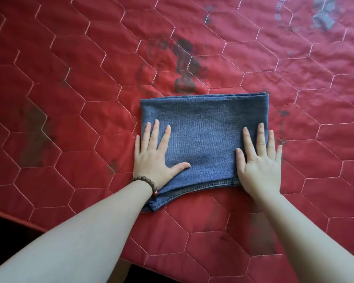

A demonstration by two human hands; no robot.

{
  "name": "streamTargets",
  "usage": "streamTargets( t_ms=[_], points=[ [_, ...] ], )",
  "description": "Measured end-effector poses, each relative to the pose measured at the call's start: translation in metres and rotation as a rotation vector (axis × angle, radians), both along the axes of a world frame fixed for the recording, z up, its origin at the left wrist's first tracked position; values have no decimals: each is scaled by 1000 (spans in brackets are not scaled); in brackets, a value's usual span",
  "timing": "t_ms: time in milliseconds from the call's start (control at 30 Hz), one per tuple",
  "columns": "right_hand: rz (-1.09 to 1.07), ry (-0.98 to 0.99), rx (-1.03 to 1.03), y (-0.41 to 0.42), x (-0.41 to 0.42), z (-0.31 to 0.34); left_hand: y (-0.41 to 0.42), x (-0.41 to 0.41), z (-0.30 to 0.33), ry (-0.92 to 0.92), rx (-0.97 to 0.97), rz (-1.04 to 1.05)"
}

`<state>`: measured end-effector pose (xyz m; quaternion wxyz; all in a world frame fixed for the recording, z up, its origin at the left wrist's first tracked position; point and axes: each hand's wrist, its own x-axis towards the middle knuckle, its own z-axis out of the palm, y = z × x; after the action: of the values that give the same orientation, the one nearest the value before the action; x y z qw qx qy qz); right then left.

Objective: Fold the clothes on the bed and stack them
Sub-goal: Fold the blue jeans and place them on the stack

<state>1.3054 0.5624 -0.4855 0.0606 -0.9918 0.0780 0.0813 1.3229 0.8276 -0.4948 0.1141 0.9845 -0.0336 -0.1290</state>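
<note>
A pair of blue denim jeans (pixel 204 129) lies folded into a flat rectangle on the red quilted bed cover (pixel 80 99), with a stitched hem showing along its near edge. My left hand (pixel 153 154) presses flat on the left side of the fold, fingers straight and spread, thumb pointing right. A brown bead bracelet circles that wrist. My right hand (pixel 260 160) presses flat on the right side, its outer fingers reaching past the denim's edge onto the cover.
The red cover with pale hexagon stitching and faded grey flower prints (pixel 184 68) fills the view. Its near edge (pixel 14 219) runs along the lower left, with dark floor beyond. No other clothes are in view.
</note>
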Motion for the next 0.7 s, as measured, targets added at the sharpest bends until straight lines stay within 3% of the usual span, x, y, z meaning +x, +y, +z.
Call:
streamTargets(
  t_ms=[133, 233, 333, 500, 700],
  points=[
    [-145, -47, 376, -12, 22, 9, 11, 2, 7, 49, -285, 100],
    [-203, -12, 462, -17, 36, 15, 13, 9, 15, 11, -470, 297],
    [-210, 98, 539, -21, 38, 19, 16, 25, 22, 4, -516, 400],
    [-264, 152, 670, -27, -1, 26, 29, 19, 37, 209, -635, 292],
    [-388, 99, 705, -18, -89, 55, 21, -31, 77, 256, -496, 182]
  ],
)
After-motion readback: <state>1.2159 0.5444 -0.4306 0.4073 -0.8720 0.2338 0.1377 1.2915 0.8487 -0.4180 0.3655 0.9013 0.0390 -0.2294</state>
